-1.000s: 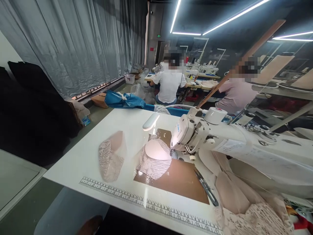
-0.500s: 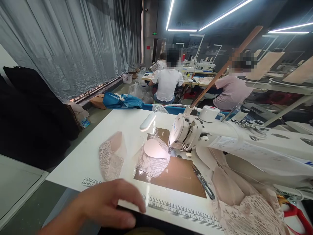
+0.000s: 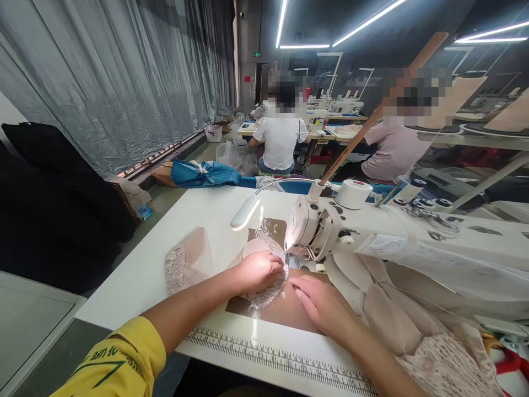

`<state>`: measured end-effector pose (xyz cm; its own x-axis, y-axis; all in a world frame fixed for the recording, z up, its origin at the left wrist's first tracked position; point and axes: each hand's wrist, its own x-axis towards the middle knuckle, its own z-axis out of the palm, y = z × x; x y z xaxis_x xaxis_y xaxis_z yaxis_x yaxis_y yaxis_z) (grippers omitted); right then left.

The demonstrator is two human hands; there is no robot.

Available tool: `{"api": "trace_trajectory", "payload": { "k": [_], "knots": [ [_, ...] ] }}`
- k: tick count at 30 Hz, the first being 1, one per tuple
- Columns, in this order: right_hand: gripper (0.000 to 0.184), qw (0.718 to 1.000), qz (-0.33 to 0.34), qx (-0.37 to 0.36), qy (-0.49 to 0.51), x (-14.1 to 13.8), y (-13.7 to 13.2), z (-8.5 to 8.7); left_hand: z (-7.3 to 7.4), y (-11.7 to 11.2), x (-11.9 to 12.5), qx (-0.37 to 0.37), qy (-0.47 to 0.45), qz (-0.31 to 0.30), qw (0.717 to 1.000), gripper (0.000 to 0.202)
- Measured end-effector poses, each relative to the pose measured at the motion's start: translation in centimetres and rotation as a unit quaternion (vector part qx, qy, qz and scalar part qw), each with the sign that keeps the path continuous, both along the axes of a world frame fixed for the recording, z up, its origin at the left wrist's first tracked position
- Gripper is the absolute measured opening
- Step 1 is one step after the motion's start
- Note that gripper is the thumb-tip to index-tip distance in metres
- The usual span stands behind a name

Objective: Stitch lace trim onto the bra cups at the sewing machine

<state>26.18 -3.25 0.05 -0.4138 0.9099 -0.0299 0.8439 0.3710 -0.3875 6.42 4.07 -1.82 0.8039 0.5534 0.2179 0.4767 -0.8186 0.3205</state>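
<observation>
A beige lace bra cup [image 3: 264,298] lies on the brown plate [image 3: 264,315] beside the needle area of a white sewing machine [image 3: 355,220]. My left hand [image 3: 259,270] rests on the cup, its fingers curled together on the edge nearest the needle. Just right of the cup, my right hand [image 3: 316,298] has its thumb and fingers pinched together; whatever may be between them is too small to see. Another lace cup piece [image 3: 185,264] lies to the left, partly behind my left forearm. The dark thread snips are not visible now.
A lamp [image 3: 246,212] hangs over the table. A printed ruler [image 3: 264,353] runs along the front edge. Beige lace fabric [image 3: 450,353] is heaped at the right, near red-handled scissors [image 3: 512,366]. Two people sit at machines further back.
My left hand has moved from the table's front edge up onto the bra cup. My right hand has come into view from the right, beside the cup.
</observation>
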Motion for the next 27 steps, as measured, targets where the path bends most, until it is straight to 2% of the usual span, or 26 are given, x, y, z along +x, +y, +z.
{"api": "trace_trajectory", "payload": {
  "k": [2, 5, 9, 12, 16, 27],
  "knots": [
    [0.038, 0.998, -0.010, 0.031, -0.051, -0.7, 1.1, -0.9, -1.0, 0.3, -0.1, 0.019, -0.009, -0.002, 1.000, 0.026],
    [0.040, 0.996, -0.020, 0.045, -0.077, -1.2, 1.5, -2.2, -2.2, 0.5, -0.2, 0.069, -0.029, -0.015, 0.997, 0.028],
    [0.045, 0.991, -0.011, 0.084, -0.103, -1.1, 1.1, -3.8, -3.0, 0.8, -0.1, 0.089, -0.025, -0.027, 0.995, 0.028],
    [0.049, 0.984, 0.002, 0.136, -0.114, -0.8, 1.1, -4.5, -3.1, 0.9, -0.1, 0.082, -0.014, -0.025, 0.996, 0.029],
    [0.052, 0.979, 0.002, 0.170, -0.113, -0.7, 1.4, -4.9, -3.1, 1.2, 0.0, 0.068, -0.009, -0.020, 0.997, 0.031],
    [0.050, 0.978, -0.014, 0.186, -0.092, -0.9, 1.5, -4.9, -2.5, 1.3, 0.0, 0.057, -0.005, 0.053, 0.997, 0.037]
  ]
}}
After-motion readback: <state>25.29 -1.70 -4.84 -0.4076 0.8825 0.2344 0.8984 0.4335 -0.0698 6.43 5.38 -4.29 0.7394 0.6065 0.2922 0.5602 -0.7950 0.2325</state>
